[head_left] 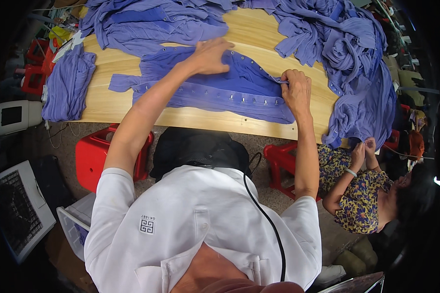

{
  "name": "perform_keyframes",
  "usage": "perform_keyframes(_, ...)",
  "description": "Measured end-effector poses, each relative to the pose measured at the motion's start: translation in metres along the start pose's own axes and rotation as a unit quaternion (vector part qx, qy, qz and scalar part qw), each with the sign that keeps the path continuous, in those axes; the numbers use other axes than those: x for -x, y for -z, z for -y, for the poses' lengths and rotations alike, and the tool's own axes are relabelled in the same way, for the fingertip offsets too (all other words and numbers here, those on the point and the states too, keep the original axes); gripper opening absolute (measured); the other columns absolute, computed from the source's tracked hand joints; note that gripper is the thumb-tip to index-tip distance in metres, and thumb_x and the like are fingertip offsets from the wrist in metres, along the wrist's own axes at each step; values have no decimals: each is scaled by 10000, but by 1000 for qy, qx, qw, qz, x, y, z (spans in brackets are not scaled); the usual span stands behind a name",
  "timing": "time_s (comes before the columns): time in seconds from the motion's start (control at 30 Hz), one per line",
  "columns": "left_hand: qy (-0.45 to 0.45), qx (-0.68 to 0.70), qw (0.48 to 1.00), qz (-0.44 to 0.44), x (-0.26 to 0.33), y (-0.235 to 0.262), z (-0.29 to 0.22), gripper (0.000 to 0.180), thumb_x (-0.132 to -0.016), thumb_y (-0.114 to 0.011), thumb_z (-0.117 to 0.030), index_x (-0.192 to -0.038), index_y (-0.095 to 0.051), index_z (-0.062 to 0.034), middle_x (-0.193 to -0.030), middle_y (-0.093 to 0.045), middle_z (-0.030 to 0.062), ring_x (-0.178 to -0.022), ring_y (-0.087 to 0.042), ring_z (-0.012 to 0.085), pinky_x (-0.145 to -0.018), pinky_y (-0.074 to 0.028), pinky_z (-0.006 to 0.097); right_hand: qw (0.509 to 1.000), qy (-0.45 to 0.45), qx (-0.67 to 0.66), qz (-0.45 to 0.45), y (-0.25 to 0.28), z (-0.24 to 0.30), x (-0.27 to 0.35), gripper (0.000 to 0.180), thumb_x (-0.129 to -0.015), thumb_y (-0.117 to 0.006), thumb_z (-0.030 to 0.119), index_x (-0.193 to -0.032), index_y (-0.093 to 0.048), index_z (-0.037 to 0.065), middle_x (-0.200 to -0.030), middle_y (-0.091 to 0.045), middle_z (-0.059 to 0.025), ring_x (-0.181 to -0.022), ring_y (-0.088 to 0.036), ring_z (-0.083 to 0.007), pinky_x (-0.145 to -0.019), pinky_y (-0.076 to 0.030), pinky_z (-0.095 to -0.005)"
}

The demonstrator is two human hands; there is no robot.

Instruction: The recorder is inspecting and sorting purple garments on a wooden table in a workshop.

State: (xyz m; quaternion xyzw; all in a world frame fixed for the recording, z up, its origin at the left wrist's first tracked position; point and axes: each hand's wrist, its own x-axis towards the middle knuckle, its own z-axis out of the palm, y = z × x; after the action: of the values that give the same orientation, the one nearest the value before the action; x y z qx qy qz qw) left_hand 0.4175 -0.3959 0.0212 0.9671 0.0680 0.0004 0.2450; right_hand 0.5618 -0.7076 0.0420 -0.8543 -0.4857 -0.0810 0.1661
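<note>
A purple-blue shirt [249, 77] of thin crinkled cloth lies spread lengthwise on a light wooden table [256, 36] in front of me. Along its far edge runs a row of small round buttons or snaps, and the near strip carries several small pale marks or slits. My left hand [210, 56] rests at the shirt's far edge, thumb and fingers apart, holding nothing. At the shirt's right end, my right hand [297, 90] is closed, its thumb and forefinger pinching the edge of the cloth.
Heaps of purple garments lie at the far left [156, 24] and right [349, 49]; a folded garment [69, 85] sits on the left. Red stools [95, 161] stand below the table. At right, a person in a floral top [359, 207] handles cloth at the table's edge.
</note>
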Motion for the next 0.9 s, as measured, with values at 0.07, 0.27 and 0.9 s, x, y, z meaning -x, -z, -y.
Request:
perform_keyframes(0.07,-41,20,999,-15,-16,-10,-19,776,-842,-848,-360,-1545,-603,-140,-1491,-657,153,-1441,-568,359,-1163,-374,549,998,33,2,-53,4,5,4,246,-796,-811,10,-997,-708,108,-931,-676,-67,-947,-661,-304,-860,-448,-453)
perform_keyframes(0.27,-126,79,989,-17,-44,-34,-53,227,-862,-772,-135,-1067,-680,-106,-1044,-768,66,-1068,-712,318,-944,-405,511,995,32,0,-96,12,7,14,266,-787,-795,-31,-995,-695,102,-917,-653,-66,-922,-650,-298,-850,-445,-438)
perform_keyframes(0.9,-163,-209,963,-59,133,44,93,175,-920,-719,-90,-1063,-617,-88,-960,-588,112,-867,-629,316,-861,-461,454,990,-57,79,-105,-29,-42,48,148,-861,-708,-8,-954,-670,101,-906,-632,-105,-852,-657,-350,-743,-479,-473)
